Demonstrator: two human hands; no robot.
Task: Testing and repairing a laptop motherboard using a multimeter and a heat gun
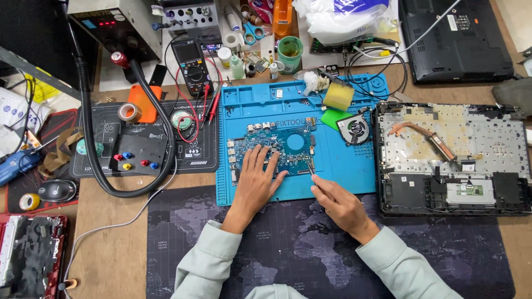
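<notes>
— How do the hands sit?

— The left hand (256,180) lies flat and open, fingers spread, palm down on the lower left part of the blue board (277,147). The right hand (338,202) is closed in a pinch around a thin tool (311,168), whose tip touches the board's lower right edge. Both forearms come up from the bottom in pale green sleeves.

— And the board?

— It lies flat in the middle of the blue mat (343,166), chips up.

— What's around it?

— A wooden desk (111,243) with a dark map-print pad (299,249) under the wrists. To the right of the mat, an opened laptop shell (451,160) with a copper pipe; a small fan (353,129) sits between them, and a yellow sponge (338,96) just above. To the left, a black mat (194,155) holds tape, a multimeter (190,63) and a thick black hose (88,138). A mouse (57,190) sits far left, and a closed black laptop (454,39) at top right.
</notes>
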